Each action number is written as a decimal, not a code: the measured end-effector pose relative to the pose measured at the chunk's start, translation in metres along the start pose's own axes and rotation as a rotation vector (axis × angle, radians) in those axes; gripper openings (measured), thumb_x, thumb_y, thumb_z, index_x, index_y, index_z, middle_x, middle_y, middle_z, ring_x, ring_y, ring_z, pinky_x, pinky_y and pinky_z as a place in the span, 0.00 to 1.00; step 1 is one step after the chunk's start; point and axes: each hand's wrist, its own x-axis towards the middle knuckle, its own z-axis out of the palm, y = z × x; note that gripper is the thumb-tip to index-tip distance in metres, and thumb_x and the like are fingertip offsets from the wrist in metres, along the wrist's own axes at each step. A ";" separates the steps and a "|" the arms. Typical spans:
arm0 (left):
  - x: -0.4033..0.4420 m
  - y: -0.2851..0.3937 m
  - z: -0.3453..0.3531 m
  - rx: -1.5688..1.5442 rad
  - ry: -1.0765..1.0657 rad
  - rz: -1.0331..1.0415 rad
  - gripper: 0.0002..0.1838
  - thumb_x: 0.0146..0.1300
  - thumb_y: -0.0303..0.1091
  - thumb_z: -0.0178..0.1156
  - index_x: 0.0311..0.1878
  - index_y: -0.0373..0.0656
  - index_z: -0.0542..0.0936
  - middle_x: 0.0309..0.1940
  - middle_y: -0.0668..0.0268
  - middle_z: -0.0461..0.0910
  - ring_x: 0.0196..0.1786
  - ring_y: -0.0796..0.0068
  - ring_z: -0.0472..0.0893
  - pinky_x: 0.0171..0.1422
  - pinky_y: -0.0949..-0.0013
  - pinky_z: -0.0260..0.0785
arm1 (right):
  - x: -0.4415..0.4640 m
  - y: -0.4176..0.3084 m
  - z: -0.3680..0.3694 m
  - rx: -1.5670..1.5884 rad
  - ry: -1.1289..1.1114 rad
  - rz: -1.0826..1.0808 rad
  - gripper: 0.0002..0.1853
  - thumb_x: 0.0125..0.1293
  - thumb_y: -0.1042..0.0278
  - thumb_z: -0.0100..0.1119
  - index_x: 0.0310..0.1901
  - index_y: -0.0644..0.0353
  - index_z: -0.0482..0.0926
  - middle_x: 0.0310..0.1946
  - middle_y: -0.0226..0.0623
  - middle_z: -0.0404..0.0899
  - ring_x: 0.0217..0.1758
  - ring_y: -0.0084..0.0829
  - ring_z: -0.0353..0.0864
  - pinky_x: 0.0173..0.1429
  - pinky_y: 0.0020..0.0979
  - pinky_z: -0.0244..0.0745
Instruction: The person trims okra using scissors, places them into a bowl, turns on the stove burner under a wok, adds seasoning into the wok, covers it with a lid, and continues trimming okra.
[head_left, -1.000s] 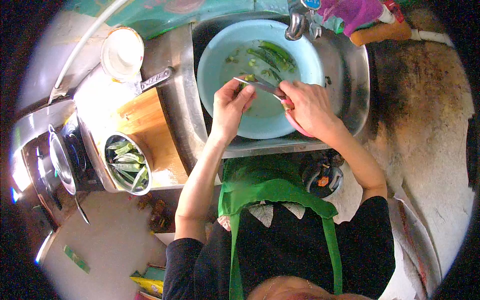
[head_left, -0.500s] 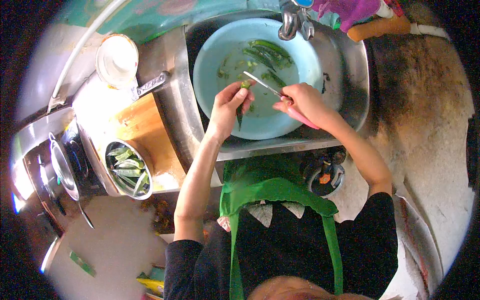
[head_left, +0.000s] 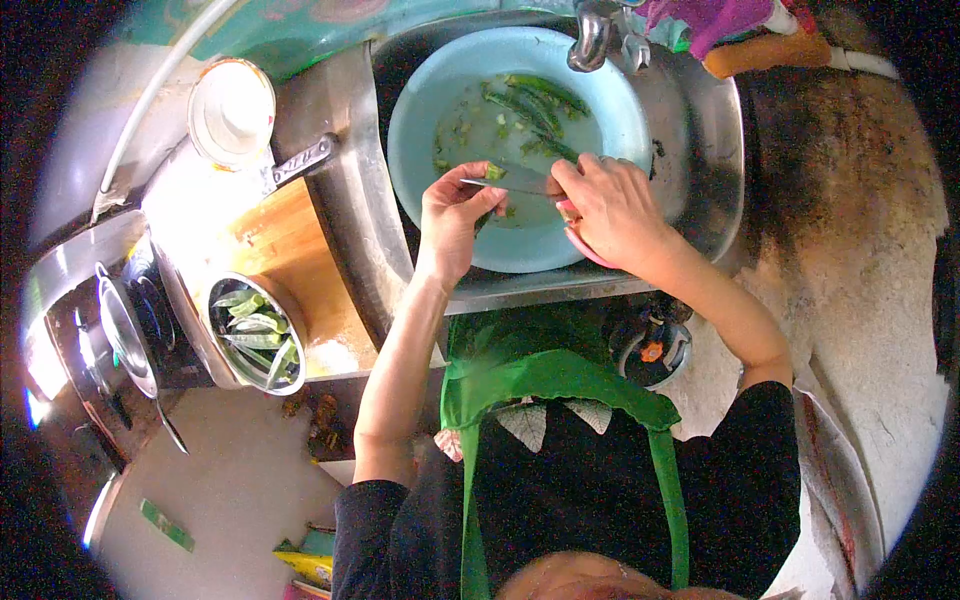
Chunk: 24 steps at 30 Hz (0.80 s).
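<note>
My left hand (head_left: 449, 215) is closed on an okra pod (head_left: 494, 172), whose stem end pokes up from the fingertips. Most of the pod is hidden by the fingers. In my right hand (head_left: 612, 212) is a pair of pink-handled scissors (head_left: 515, 186). Their blades lie across the okra's top, by the left fingertips. Both hands are over a light blue basin (head_left: 408, 95) set in the sink. Several whole okra pods (head_left: 535, 105) lie in its water, with small green trimmings around them.
A bowl of okra (head_left: 292, 368) stands on a wooden board (head_left: 318, 290) at the left. Behind it are a knife (head_left: 305, 160) and a white container (head_left: 232, 112). The tap (head_left: 590, 40) overhangs the basin's back right. A pan (head_left: 130, 335) is at far left.
The scissors have swung down from pointing up and left to lying nearly level across the okra's stem end. My right hand has turned and risen slightly. The left still holds the pod.
</note>
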 end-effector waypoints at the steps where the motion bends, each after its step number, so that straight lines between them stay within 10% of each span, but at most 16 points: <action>1: 0.000 0.000 0.001 0.037 0.030 -0.002 0.13 0.54 0.20 0.63 0.44 0.34 0.76 0.29 0.65 0.79 0.29 0.78 0.76 0.37 0.76 0.69 | 0.001 -0.001 0.001 -0.047 -0.014 0.015 0.10 0.53 0.70 0.59 0.37 0.55 0.71 0.29 0.42 0.71 0.31 0.46 0.76 0.36 0.46 0.68; 15: 0.001 0.001 0.005 0.276 0.235 0.118 0.10 0.52 0.20 0.65 0.39 0.34 0.79 0.26 0.69 0.78 0.29 0.82 0.75 0.37 0.79 0.67 | 0.008 0.018 0.012 0.140 -0.174 0.164 0.09 0.55 0.66 0.60 0.26 0.61 0.72 0.20 0.49 0.75 0.27 0.49 0.77 0.32 0.44 0.69; 24: 0.035 -0.009 -0.003 0.051 -0.050 -0.018 0.10 0.61 0.28 0.58 0.44 0.35 0.79 0.28 0.66 0.79 0.28 0.77 0.76 0.36 0.73 0.70 | -0.001 0.071 0.047 0.404 -0.222 0.333 0.16 0.55 0.60 0.64 0.24 0.62 0.70 0.17 0.45 0.73 0.23 0.44 0.76 0.30 0.40 0.68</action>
